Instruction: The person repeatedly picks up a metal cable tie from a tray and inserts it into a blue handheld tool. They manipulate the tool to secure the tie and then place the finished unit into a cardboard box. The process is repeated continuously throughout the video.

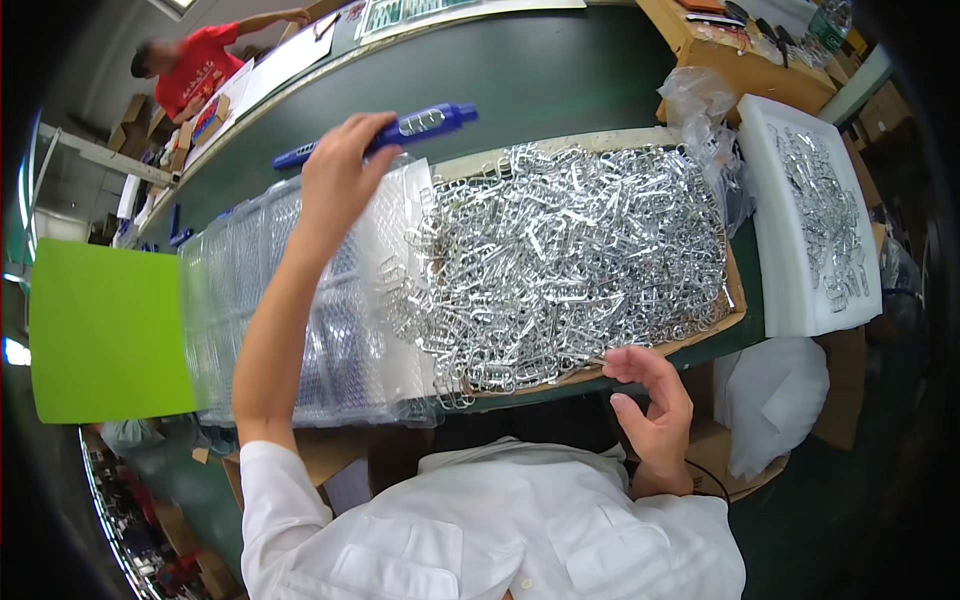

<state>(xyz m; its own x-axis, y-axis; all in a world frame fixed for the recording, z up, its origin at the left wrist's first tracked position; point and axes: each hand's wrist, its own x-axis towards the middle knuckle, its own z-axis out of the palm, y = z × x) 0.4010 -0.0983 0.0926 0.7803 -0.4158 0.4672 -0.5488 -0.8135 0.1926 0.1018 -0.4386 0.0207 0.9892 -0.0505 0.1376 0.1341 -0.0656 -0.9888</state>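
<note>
My left hand point(345, 165) is closed around a long blue pen-shaped thing point(430, 122) over the far side of the table. Small silver pieces show in a slot near its right end; my fingers hide its middle. At the near edge of a shallow cardboard box point(738, 285) is my right hand point(655, 405), fingers curved and thumb apart, with nothing visible between them. A heap of small silver metal hooks point(580, 250) fills the box and spills over its left side. Under my left forearm lies a clear plastic compartment tray point(230, 270) with mesh-patterned pockets.
A bright green sheet point(110, 330) sticks out at the left. On the right, a white foam tray point(765, 200) holds more metal pieces, beside a crumpled clear bag point(700, 100). A wooden stand point(725, 60) is at the back right. A person in a red shirt point(200, 70) works far left.
</note>
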